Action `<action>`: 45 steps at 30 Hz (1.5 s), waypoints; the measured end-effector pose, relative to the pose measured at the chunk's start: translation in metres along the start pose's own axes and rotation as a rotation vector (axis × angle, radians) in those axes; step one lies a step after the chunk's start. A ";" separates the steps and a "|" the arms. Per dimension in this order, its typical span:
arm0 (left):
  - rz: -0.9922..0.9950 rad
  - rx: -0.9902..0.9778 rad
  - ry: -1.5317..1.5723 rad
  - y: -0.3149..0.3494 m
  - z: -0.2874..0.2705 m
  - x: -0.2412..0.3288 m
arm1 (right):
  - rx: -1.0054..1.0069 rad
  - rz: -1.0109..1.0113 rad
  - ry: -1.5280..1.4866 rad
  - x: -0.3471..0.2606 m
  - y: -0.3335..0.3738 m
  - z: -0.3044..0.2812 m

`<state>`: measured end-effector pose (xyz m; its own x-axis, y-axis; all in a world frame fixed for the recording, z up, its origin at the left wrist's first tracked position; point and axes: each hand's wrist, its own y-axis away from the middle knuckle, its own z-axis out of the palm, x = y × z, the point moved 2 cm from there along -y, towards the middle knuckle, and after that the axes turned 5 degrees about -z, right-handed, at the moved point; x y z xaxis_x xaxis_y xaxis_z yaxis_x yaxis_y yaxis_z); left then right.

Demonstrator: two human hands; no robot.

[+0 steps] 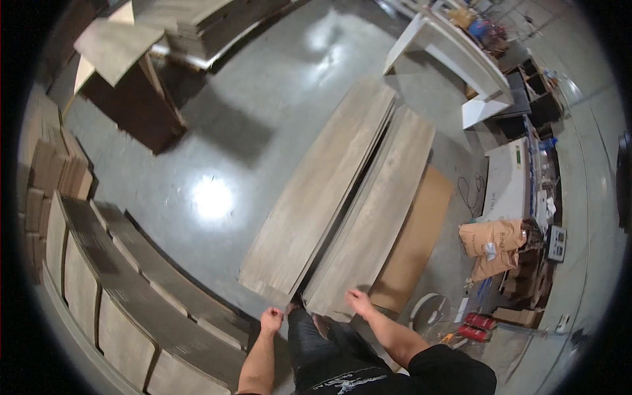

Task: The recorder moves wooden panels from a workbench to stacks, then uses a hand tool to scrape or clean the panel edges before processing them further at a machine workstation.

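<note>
Two long stacks of grey-brown wood-look boards lie side by side on the floor ahead of me: the left stack [322,178] and the right stack [375,210], with a dark narrow gap between them. My left hand [271,320] hangs low beside my leg, just short of the left stack's near end. Its fingers are curled in and nothing shows in them. Over the near right corner of the right stack is my right hand [359,303], fingers loosely bent and partly apart, with nothing seen in it. Whether it touches the boards cannot be made out.
A brown flat sheet [418,243] lies along the right stack. More board stacks [125,309] stand at the left. A dark panel stand [135,99] is at the far left, a white frame [454,52] at the far right. A brown paper bag [490,238] and tape roll [431,312] sit at the right.
</note>
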<state>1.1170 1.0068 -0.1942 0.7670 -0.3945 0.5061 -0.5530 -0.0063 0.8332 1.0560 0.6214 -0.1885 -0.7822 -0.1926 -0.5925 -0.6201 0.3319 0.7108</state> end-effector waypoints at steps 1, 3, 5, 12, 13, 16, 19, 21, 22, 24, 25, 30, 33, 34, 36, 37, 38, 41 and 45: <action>0.015 -0.011 0.022 0.010 0.004 -0.001 | -0.011 0.025 -0.019 -0.008 0.022 0.000; 0.045 -0.025 -0.031 0.025 0.008 -0.004 | -0.035 0.138 -0.040 -0.018 0.058 -0.007; 0.053 -0.034 -0.028 0.048 0.015 0.004 | -0.003 0.070 -0.058 -0.010 0.078 -0.017; 0.143 0.031 0.024 0.151 0.040 -0.022 | 0.037 0.019 -0.289 0.043 0.140 -0.060; 0.144 0.047 0.018 0.167 0.043 -0.029 | 0.056 0.020 -0.313 0.053 0.146 -0.067; 0.141 0.026 0.126 0.205 0.052 -0.064 | 0.072 0.071 -0.362 0.085 0.174 -0.083; 0.191 0.134 -0.197 0.261 0.050 -0.087 | 0.032 0.054 -0.318 0.142 0.194 -0.088; 0.037 0.097 0.026 0.263 0.046 -0.143 | -0.018 0.114 -0.282 0.162 0.217 -0.089; 0.027 0.089 0.085 0.256 0.043 -0.170 | -0.013 0.115 -0.231 0.182 0.220 -0.089; -0.037 0.149 0.123 0.283 0.044 -0.193 | -0.021 0.106 -0.133 0.226 0.218 -0.089; -0.059 0.179 0.178 0.294 0.043 -0.205 | -0.018 0.050 -0.065 0.238 0.217 -0.089; -0.206 0.304 0.306 0.329 0.042 -0.266 | -0.053 -0.007 0.039 0.203 0.243 -0.085; -0.216 0.350 0.374 0.339 0.050 -0.288 | -0.107 0.088 -0.158 0.179 0.245 -0.070; -0.202 0.347 0.411 0.341 0.052 -0.290 | -0.129 0.075 -0.127 0.167 0.245 -0.064; -0.167 0.355 0.469 0.348 0.051 -0.287 | -0.159 -0.008 -0.040 0.137 0.239 -0.051; -0.146 0.361 0.484 0.354 0.049 -0.289 | -0.171 -0.047 -0.003 0.122 0.239 -0.043; -0.116 0.363 0.479 0.356 0.047 -0.293 | -0.197 -0.083 0.035 0.112 0.232 -0.035; -0.139 0.393 0.580 0.369 0.040 -0.318 | -0.256 -0.123 0.120 0.078 0.225 0.002; -0.212 0.454 0.598 0.390 0.027 -0.374 | -0.335 -0.265 0.063 0.022 0.262 0.064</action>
<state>0.6058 1.1275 -0.0643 0.8453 0.2186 0.4876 -0.3549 -0.4525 0.8181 0.8803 0.7633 -0.0398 -0.5889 -0.2900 -0.7543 -0.7771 -0.0530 0.6271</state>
